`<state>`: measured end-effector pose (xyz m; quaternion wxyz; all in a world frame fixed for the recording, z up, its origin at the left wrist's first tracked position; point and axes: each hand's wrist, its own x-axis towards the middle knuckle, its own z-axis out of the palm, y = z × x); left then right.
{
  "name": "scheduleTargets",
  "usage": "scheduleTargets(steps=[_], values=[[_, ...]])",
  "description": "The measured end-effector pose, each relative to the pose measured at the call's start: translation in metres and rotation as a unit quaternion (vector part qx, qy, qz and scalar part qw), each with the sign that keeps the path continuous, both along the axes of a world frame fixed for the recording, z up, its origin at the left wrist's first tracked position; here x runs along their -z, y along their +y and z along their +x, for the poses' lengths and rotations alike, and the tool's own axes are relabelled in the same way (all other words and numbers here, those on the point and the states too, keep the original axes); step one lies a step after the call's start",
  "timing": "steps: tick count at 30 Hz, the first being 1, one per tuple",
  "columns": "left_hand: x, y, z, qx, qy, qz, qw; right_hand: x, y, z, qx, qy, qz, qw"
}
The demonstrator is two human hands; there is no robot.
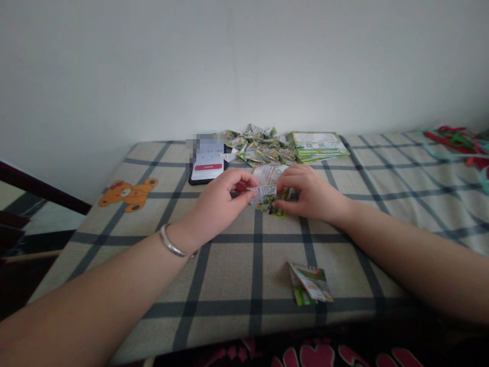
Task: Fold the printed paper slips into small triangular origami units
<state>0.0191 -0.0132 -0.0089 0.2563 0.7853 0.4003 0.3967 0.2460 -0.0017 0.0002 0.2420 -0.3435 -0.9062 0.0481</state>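
My left hand point(236, 189) pinches the left edge of a partly folded printed paper point(263, 194) at the middle of the table. From the other side, my right hand point(301, 189) grips the same paper between thumb and curled fingers. The sheet is white with green and dark print. Nearer to me lies a folded paper piece point(311, 284) in green and white, apart from both hands. Just beyond my hands sits a pile of folded paper pieces point(263, 147). To its right is a stack of flat printed leaflets point(319, 144).
A phone point(208, 162) with a lit screen lies left of the pile. A bear-shaped picture point(129, 194) is on the checked tablecloth point(225, 260) at left. Red and green items point(454, 140) lie at the far right. A white wall point(244, 66) stands behind the table.
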Motion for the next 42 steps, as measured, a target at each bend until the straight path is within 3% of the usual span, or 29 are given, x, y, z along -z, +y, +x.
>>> scheduleTargets(steps=[6, 11, 19, 25, 35, 42], values=[[-0.007, -0.002, -0.003, 0.020, 0.076, 0.130, 0.988, -0.002, -0.001, 0.001, -0.023, 0.032, 0.029, 0.999], [-0.008, -0.002, -0.005, 0.051, 0.138, 0.207, 0.967, -0.003, 0.001, 0.005, -0.093, 0.020, 0.067, 0.993], [-0.002, 0.003, -0.010, 0.120, 0.187, 0.171, 0.960, -0.003, 0.005, 0.007, -0.136, -0.029, 0.092, 0.986], [-0.001, 0.004, -0.012, 0.123, 0.242, 0.182, 0.945, -0.004, 0.001, 0.005, -0.174, -0.090, 0.109, 0.975], [-0.009, -0.006, -0.009, 0.119, 0.330, 0.216, 0.911, -0.009, -0.009, -0.003, -0.128, -0.126, 0.171, 0.969], [-0.005, -0.009, -0.009, 0.106, 0.353, 0.277, 0.887, -0.006, -0.006, -0.002, -0.116, -0.120, 0.153, 0.974]])
